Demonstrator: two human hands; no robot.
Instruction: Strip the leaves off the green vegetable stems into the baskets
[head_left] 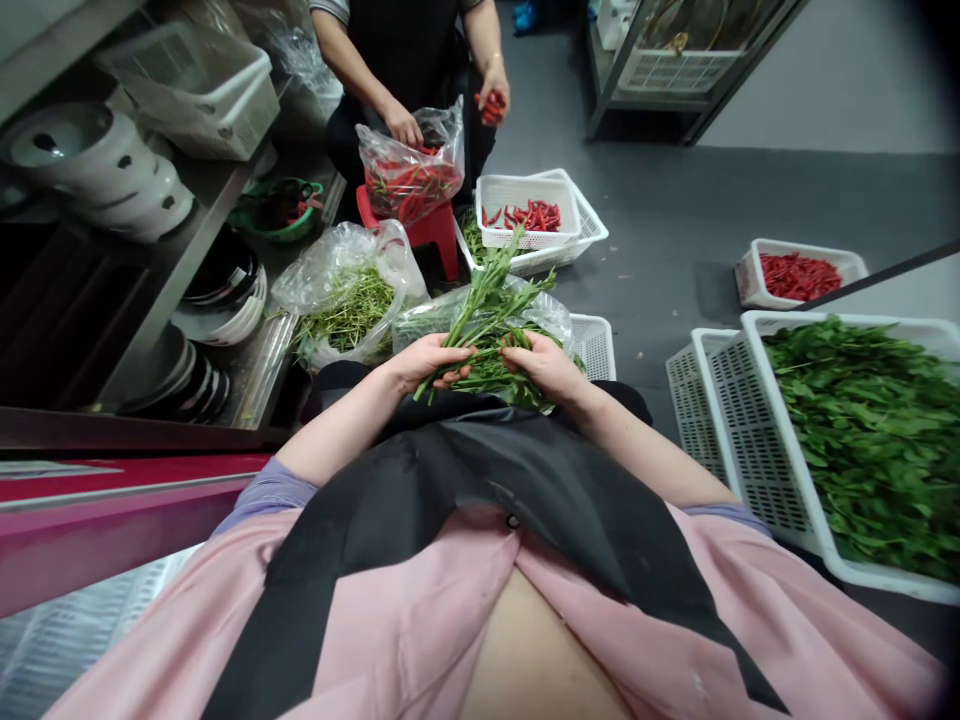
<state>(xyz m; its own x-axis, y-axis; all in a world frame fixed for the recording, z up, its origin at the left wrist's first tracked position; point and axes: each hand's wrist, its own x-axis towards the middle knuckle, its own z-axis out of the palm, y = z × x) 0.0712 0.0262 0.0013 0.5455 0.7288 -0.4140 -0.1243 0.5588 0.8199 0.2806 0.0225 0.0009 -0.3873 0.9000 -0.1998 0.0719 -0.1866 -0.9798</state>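
Note:
My left hand point(430, 362) and my right hand point(543, 366) grip a bunch of leafy green stems point(491, 320) in front of my chest. The stems fan upward and outward from between my hands. Just beyond them lies a clear plastic bag point(442, 320) of greens, partly hidden by the bunch. To the left sits another clear bag of thin green stems point(346, 308). On my right stands a large white slotted basket point(757, 440) heaped with picked green leaves.
A co-worker's hands point(403, 125) work at a bag of red chilies point(411, 175) on a red stool. White baskets hold chilies point(799, 277) on the grey floor. A steel shelf point(259, 365) with stacked bowls point(221, 300) runs along the left.

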